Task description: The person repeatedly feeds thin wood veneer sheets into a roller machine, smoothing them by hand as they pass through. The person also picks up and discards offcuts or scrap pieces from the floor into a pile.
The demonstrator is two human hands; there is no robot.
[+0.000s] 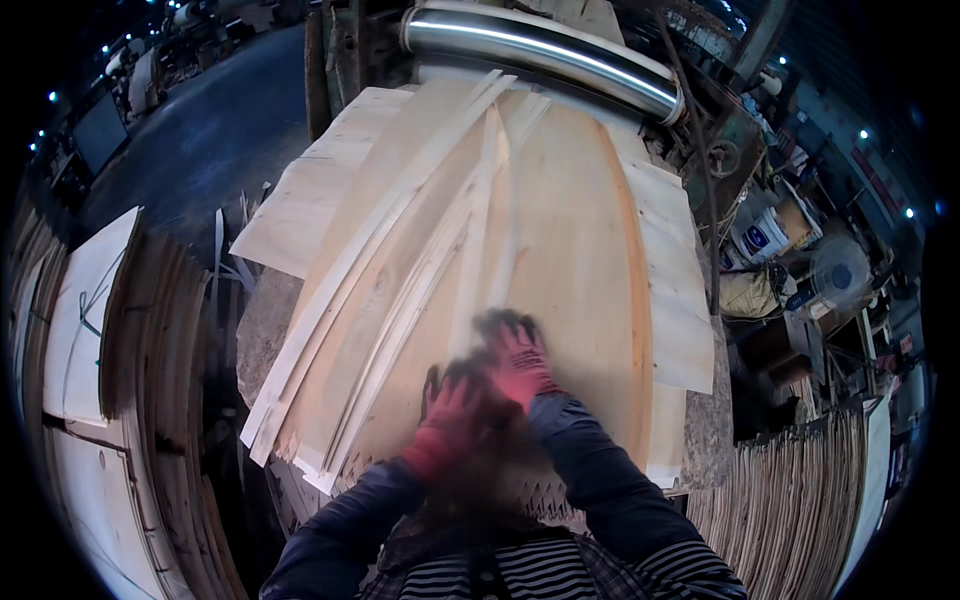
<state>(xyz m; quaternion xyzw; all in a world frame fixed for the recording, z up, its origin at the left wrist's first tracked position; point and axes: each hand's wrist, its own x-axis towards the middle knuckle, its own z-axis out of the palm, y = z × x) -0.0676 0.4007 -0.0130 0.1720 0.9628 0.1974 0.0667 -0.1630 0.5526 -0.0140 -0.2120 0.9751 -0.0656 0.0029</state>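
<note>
A pale wood veneer sheet (570, 250) lies before me on top of other sheets, with an orange-brown streak along its right side. My right hand (522, 362), in a red glove with dark fingertips, is laid flat on or just over the sheet, fingers stretched out. Close by at its lower left, my left hand (445, 418) wears the same kind of glove; its fingers are apart, though motion blurs them. Neither hand grips anything visible. Long narrow veneer strips (375, 245) run lengthwise over the left half of the sheet, left of both hands.
A shiny metal roller (545, 58) spans the far end of the sheets. Bundled veneer stacks (90, 320) stand at the left, and another stack (790, 500) at the lower right. Beyond the right edge are a white bucket (758, 235) and a round fan (838, 270).
</note>
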